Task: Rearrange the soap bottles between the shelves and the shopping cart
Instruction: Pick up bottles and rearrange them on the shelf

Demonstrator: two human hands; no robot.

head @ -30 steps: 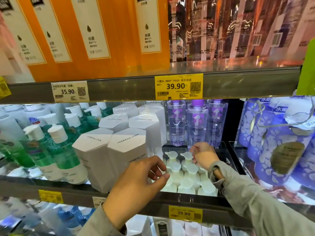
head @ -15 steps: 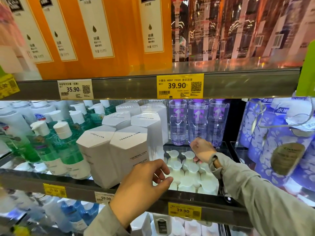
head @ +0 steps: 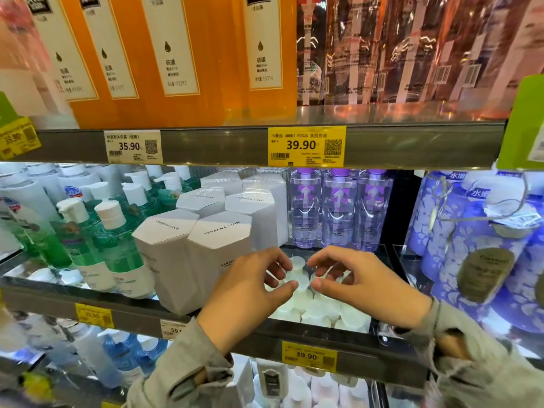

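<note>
The soap bottles (head: 318, 315) are small, smooth white plastic units with round pump tops. They stand upright in a tight cluster inside a black tray (head: 321, 334) at the front of the middle shelf (head: 44, 300). The left hand (head: 250, 293) is curled, with thumb and fingers pinching one pump top at the rear of the cluster. The right hand (head: 365, 287) is likewise curled and pinches the adjacent pump top. Just left of the cluster stand white hexagonal cardboard boxes (head: 217, 240). Behind it stand clear bottles (head: 337, 210) with purple caps. Further left are translucent green pump bottles (head: 117, 240). A yellow price tag (head: 309, 355) is fixed to the shelf edge below the tray
</note>
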